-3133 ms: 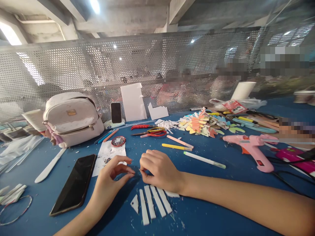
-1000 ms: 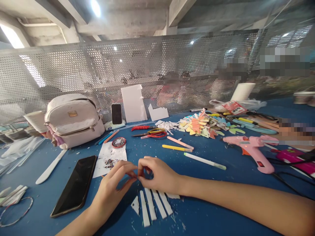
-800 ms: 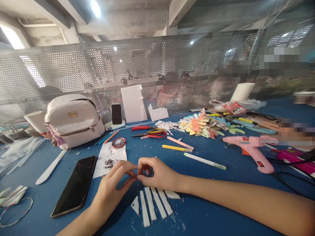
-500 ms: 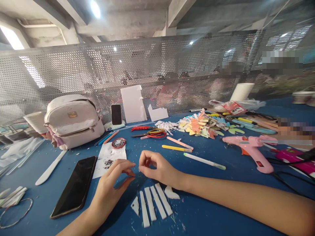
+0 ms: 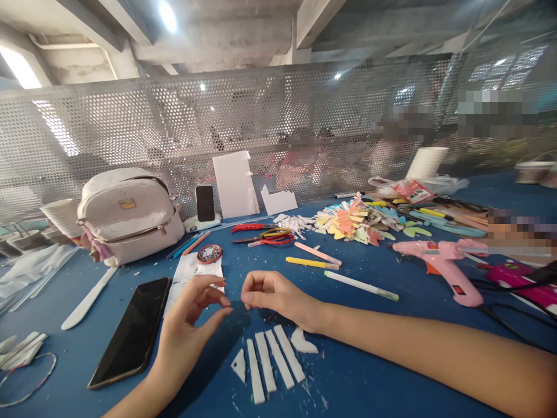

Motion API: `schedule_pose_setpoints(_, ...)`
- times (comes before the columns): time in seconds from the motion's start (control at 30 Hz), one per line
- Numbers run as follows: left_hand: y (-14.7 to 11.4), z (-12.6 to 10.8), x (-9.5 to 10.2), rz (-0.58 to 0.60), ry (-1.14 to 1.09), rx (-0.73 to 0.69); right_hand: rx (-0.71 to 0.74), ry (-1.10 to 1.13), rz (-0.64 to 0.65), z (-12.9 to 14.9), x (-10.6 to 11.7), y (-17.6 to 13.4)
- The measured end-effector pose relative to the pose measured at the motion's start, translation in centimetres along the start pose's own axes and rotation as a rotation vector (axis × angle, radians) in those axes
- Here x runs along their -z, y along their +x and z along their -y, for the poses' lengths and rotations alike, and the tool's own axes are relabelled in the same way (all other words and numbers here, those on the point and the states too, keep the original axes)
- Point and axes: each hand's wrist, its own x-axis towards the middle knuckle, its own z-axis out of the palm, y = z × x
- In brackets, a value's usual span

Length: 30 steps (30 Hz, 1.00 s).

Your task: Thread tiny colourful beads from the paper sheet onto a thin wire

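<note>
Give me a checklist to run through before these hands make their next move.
1. Left hand free: ok; thumb and fingers apart, nothing visible between them.
2. Right hand free: cannot tell; its curled fingers could hide something small.
3. Four white strips separate: ok; blue gaps show between them.
4. White paper in full view: not ok; the left hand hides part.
5. Pink glue gun clear of both hands: ok; it lies off to the right.

The counter looked smooth and matt, the white strips matt and rough-edged, the larger phone glossy, the glue gun plastic, the perforated panel metal.
</note>
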Motion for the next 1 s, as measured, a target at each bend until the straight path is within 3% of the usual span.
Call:
schedule_pose_setpoints(0.23,-0.4,-0.2,0.1,-0.012,-0.001,-0.057,0.069,-0.147,-0.04,-0.5,0.2,0.2)
schedule_pose_setpoints(0.53,-0.7,-0.6,0.1,-0.007,0.079,-0.135,0.572,-0.8,-0.103,-0.1,-0.5,-1.0)
schedule_pose_setpoints(1.0,-0.9,-0.5,0.3,0.001,0.175,-0.216,0.667,-0.972,-0.136,-0.3,-0.5,-1.1)
